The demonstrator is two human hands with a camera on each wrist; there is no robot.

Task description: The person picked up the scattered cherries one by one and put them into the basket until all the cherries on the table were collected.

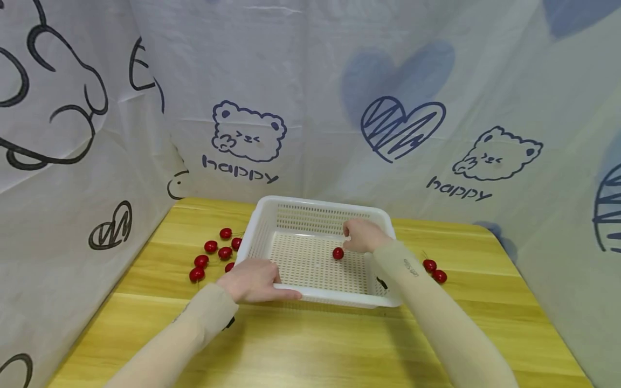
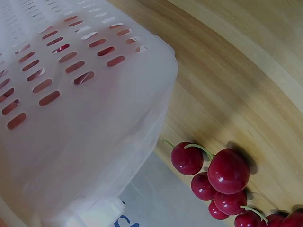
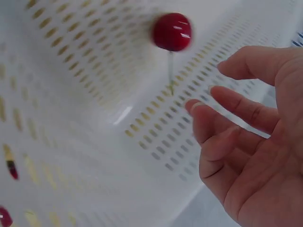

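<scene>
A white plastic basket (image 1: 320, 293) with slotted walls stands on the wooden table. My left hand (image 1: 254, 279) grips its near left corner, thumb lying along the front rim; skin tones show through the slots in the left wrist view. Over the basket's right part is my right hand (image 1: 363, 235), its thumb and fingertips apart and loosely bent, holding nothing in the right wrist view. Just off those fingertips is one red cherry (image 3: 172, 32) with a thin stem, slightly blurred. The head view shows this cherry (image 1: 338, 253) within the basket; whether it touches the bottom I cannot tell.
Several red cherries (image 1: 225, 253) lie on the table left of the basket, some close to its wall. Two more cherries (image 1: 434, 270) lie to its right. A printed white cloth (image 1: 320, 108) hangs behind the table (image 1: 310, 350) and along both sides.
</scene>
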